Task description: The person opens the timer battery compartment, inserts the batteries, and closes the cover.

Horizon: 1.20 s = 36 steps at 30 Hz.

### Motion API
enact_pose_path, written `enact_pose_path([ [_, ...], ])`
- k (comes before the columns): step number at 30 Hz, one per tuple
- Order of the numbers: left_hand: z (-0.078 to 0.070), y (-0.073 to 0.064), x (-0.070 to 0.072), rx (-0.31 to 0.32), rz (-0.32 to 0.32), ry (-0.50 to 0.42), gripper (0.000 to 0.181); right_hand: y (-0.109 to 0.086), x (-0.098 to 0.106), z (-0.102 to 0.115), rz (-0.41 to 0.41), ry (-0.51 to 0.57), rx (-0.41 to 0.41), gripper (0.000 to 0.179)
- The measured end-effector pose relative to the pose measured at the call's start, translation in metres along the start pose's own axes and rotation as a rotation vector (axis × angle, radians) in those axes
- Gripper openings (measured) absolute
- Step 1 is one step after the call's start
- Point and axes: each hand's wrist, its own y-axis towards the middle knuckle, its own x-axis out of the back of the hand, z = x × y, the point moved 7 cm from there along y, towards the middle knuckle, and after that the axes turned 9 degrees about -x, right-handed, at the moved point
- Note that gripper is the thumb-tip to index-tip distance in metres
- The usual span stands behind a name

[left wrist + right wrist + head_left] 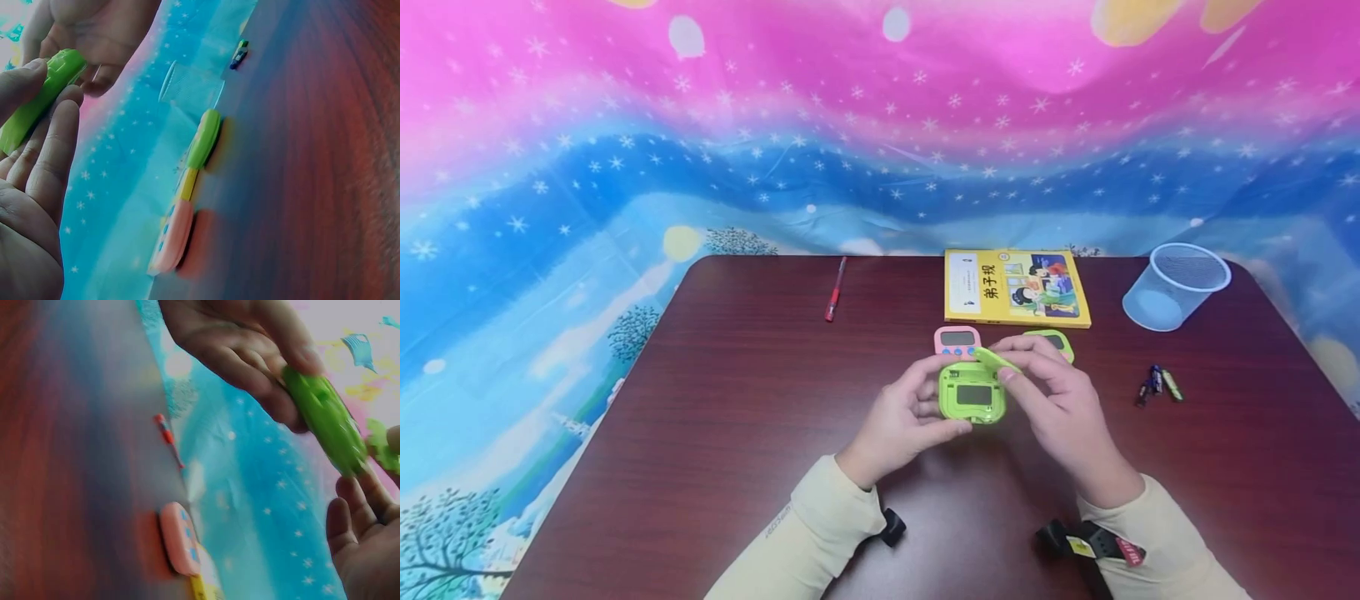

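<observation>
Brown tabletop (715, 358) | left hand (898, 423) clamped fingers on green timer (972, 395) | right hand (1067, 412) pinched green cover (996, 359) between fingers | pink timer (957, 337) lay behind

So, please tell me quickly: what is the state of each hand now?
Left hand: closed, holding a green timer.
Right hand: closed, pinching its cover.

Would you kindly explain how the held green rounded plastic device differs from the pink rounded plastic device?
The green rounded plastic device is held in the left hand; the pink rounded plastic device lies on the brown table. The green device shows an uncovered recess; the pink device, a screen and blue buttons. Both have rounded corners.
</observation>
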Motion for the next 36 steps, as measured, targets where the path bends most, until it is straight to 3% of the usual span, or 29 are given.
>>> enact_pose_path([
  [8,0.002,0.001,0.011,0.004,-0.038,0.011,0.077,0.005,0.014,-0.004,0.031,-0.164,-0.097,0.022],
  [18,0.003,0.002,0.020,0.027,-0.066,0.003,0.078,0.007,0.025,-0.014,0.100,-0.047,-0.241,0.023],
  [23,0.001,0.003,0.024,0.019,-0.085,0.027,0.078,0.004,0.028,-0.014,0.120,-0.120,-0.273,0.034],
  [25,0.001,0.003,0.025,0.018,-0.094,0.037,0.078,0.002,0.028,-0.014,0.119,-0.186,-0.262,0.034],
  [30,0.000,0.003,0.027,0.022,-0.108,0.048,0.078,-0.008,0.022,-0.020,0.159,-0.194,-0.233,0.032],
  [33,0.000,0.004,0.028,0.023,-0.113,0.043,0.077,-0.013,0.013,-0.020,0.172,-0.209,-0.141,0.028],
  [36,0.001,0.003,0.029,0.024,-0.119,0.033,0.077,-0.016,0.007,-0.016,0.150,-0.307,0.022,0.027],
])
